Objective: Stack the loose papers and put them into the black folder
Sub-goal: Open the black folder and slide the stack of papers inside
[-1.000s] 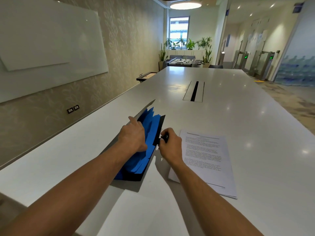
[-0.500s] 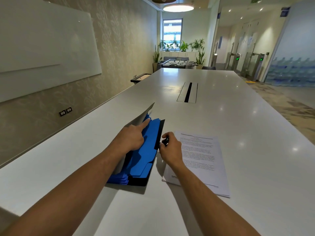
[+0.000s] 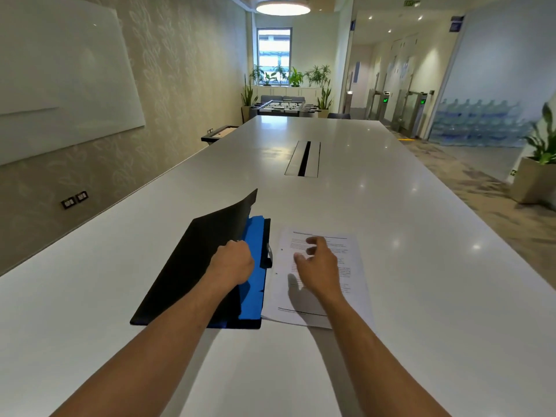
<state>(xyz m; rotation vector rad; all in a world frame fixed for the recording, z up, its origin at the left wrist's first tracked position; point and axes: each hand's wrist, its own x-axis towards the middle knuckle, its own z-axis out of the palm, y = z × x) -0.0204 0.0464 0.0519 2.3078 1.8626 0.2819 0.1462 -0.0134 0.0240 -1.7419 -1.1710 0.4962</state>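
The left hand (image 3: 233, 261) pinches the black folder (image 3: 192, 266) cover up. The right hand (image 3: 317, 266), fingers spread and empty, hovers over the papers (image 3: 346, 254), lying long-axis twelve-to-six at the folder's three o'clock.

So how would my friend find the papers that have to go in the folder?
Look at the near end of the long white table. Beside the open black folder with blue pockets, on its right, lies a stack of white printed papers under the right hand. It's the only white thing with writing.

Black folder (image 3: 186, 266) w/ blue dividers (image 3: 255, 254); white papers (image 3: 346, 260), black print.
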